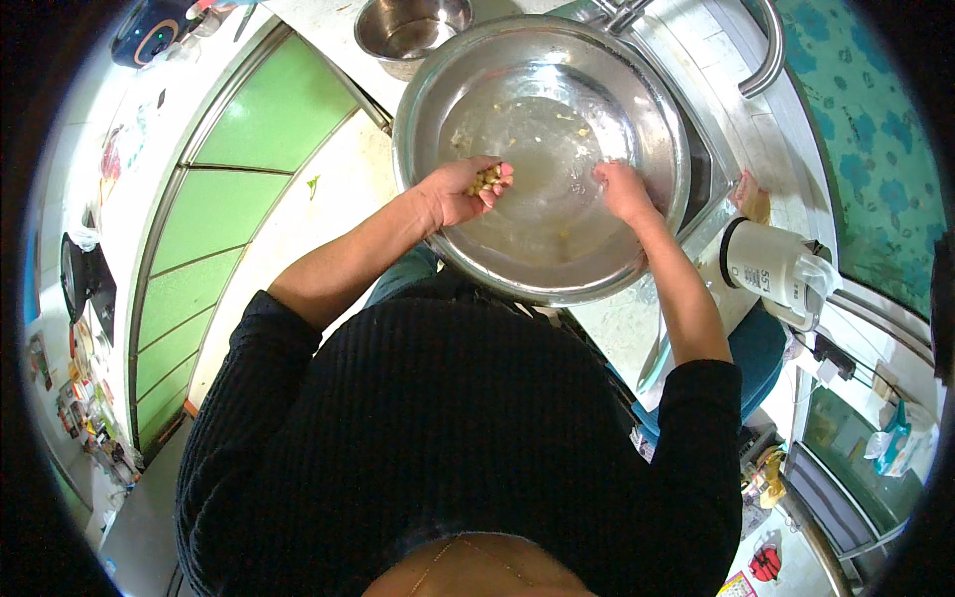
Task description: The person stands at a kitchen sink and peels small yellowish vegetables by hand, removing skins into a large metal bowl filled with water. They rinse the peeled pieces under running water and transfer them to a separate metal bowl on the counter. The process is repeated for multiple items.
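A wide stainless steel basin with cloudy water stands before me, and a few pale yellow bits lie in it. Cupped palm up over its left side, my left hand holds a small heap of yellowish beans or kernels. Opposite, on the basin's right side, is my right hand. Its fingers are curled inward and slightly blurred, and whether anything is between them is hidden.
A steel pot stands on the counter behind the basin's left edge. The sink's curved faucet rises at the far right. A white electric kettle is close to my right forearm. Green cabinet doors line the left.
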A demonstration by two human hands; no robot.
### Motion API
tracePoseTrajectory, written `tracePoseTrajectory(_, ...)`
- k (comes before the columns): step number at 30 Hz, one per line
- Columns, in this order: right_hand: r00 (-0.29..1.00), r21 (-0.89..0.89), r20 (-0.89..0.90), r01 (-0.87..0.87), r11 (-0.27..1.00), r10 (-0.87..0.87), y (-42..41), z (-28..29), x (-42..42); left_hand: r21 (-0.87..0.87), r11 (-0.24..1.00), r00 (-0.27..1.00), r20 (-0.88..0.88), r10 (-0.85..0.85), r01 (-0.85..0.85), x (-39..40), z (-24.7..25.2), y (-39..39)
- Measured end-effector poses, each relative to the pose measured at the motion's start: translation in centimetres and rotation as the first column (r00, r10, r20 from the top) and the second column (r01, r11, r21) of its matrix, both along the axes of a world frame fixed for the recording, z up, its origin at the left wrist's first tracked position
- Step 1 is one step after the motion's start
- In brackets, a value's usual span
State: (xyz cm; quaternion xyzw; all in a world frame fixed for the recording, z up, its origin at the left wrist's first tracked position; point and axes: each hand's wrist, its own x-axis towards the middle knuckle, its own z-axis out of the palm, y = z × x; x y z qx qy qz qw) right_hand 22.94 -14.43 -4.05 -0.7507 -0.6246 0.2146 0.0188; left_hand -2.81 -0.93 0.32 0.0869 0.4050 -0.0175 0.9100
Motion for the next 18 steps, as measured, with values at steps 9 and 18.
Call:
tracePoseTrajectory(9,0.992,-0.15,-0.116,-0.066,0.987,0.049,-1.6,0.4,-4.1,0.041,0.999,1.0,0.013,-0.014,0.013,0.1,-0.2,-0.1)
tracePoseTrajectory(18,0.905,-0.353,-0.397,-0.303,0.885,0.152,-2.3,4.0,-9.4,0.049,0.998,0.999,0.03,-0.035,0.034,0.0,-1.2,-0.4)
